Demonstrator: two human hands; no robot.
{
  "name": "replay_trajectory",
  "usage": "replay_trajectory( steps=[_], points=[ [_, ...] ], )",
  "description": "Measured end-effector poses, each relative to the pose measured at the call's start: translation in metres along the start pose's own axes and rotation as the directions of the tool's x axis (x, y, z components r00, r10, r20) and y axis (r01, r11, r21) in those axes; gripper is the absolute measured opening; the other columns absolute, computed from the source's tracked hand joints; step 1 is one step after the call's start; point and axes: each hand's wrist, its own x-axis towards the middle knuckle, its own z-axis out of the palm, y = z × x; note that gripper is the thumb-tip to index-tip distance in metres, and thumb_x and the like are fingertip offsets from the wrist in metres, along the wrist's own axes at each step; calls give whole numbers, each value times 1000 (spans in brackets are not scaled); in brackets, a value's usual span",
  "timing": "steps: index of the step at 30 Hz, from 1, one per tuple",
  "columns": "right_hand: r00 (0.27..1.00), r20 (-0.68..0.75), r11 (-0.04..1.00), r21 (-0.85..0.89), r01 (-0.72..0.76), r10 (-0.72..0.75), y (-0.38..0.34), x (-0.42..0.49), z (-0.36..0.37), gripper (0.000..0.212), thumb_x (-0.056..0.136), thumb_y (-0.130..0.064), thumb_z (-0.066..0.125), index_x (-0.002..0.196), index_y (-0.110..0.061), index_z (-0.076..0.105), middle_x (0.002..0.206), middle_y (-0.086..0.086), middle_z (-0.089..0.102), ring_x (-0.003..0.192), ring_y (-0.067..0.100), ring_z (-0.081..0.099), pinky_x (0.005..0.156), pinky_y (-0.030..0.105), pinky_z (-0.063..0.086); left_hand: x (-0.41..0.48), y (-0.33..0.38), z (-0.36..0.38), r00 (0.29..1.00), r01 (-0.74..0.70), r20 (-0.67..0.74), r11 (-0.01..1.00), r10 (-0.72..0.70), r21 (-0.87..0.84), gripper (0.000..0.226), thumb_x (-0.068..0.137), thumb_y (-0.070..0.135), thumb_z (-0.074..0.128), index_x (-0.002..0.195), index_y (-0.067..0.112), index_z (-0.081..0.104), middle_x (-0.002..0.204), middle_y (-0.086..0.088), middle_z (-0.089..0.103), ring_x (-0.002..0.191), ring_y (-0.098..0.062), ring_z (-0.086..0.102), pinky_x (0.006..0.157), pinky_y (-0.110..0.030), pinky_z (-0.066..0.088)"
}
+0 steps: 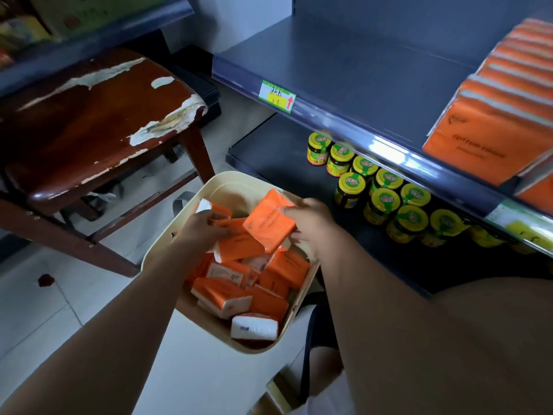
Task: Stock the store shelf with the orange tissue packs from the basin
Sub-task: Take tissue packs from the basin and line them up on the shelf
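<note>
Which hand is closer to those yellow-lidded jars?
Right. The right hand, holding a tissue pack, is just beside the jars; the left hand is farther away, over the basin.

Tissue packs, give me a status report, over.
Right hand gripping one orange pack above the basin. Left hand on another pack in the pile. Shelf row started at right, space open. Nothing blocking.

You see a worn wooden chair (98,121) at far left and yellow-lidded jars (386,193) clustered low at right.
</note>
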Motion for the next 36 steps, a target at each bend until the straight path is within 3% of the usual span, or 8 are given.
replay_trajectory(
  steps=[4, 8, 12, 17, 25, 29, 33, 36],
  points=[
    [999, 48, 964, 266, -18, 6, -21, -21, -18, 9, 93, -10, 73, 97, -10, 65, 115, 18, 69, 101, 31, 68, 67, 35, 58, -19, 25, -11, 999, 37, 35, 948, -27, -317, 35, 87, 8, 77, 118, 24, 69, 116, -10, 70, 101, -29, 73, 81, -47, 65],
    [996, 23, 928, 366, 69, -83, -46, -50, -38, 14, 90, -3, 74, 87, -11, 64, 97, 15, 71, 84, 23, 69, 62, 33, 59, -45, 60, -18, 998, -27, 30, 858, 50, -512, 38, 90, -8, 68, 123, 9, 66, 115, -16, 70, 98, -32, 73, 81, -45, 64],
    [978, 27, 877, 449, 173, -207, -68, -86, -59, 10, 90, -2, 74, 94, -6, 66, 96, 16, 72, 87, 27, 73, 64, 32, 63, -64, 86, -27, 987, -102, 40, 788, 158, -607, 30, 91, -7, 64, 115, 11, 67, 115, -18, 71, 90, -28, 74, 64, -34, 62],
    [932, -14, 822, 468, 325, -361, -87, -122, -94, 11, 94, -4, 68, 105, -5, 66, 107, 18, 73, 96, 29, 74, 67, 34, 64, -92, 125, -32, 948, -198, 58, 726, 312, -659, 36, 91, -7, 62, 125, 6, 65, 117, -18, 73, 99, -32, 75, 84, -44, 62],
    [813, -211, 759, 292, 582, -543, -95, -192, -200, 21, 94, -9, 70, 112, 0, 70, 112, 20, 75, 107, 32, 72, 91, 43, 61, -150, 209, -10, 808, -375, 82, 617, 583, -692, 39, 90, -11, 61, 127, 3, 65, 121, -18, 73, 110, -35, 72, 87, -46, 62],
    [737, -316, 721, 191, 666, -597, -73, -237, -264, 12, 94, -16, 71, 106, -14, 72, 103, 6, 76, 96, 18, 70, 81, 36, 55, -182, 258, 18, 702, -436, 141, 578, 698, -690, 38, 89, -11, 61, 119, 10, 69, 115, -15, 74, 102, -30, 73, 80, -42, 63],
    [672, -408, 641, 232, 731, -618, -27, -270, -322, 42, 97, -5, 64, 135, -23, 59, 118, 5, 73, 108, 24, 71, 86, 43, 59, -212, 299, 64, 600, -448, 246, 575, 761, -684, 43, 81, -7, 71, 120, 12, 69, 114, -12, 75, 104, -29, 72, 79, -39, 63],
    [658, -428, 654, 182, 734, -620, 2, -291, -357, 53, 99, 4, 48, 134, -34, 60, 119, 5, 73, 113, 23, 70, 95, 48, 58, -231, 323, 106, 529, -457, 334, 594, 780, -662, 48, 76, -2, 72, 121, 14, 70, 117, -9, 75, 105, -25, 72, 85, -43, 61]
  ],
)
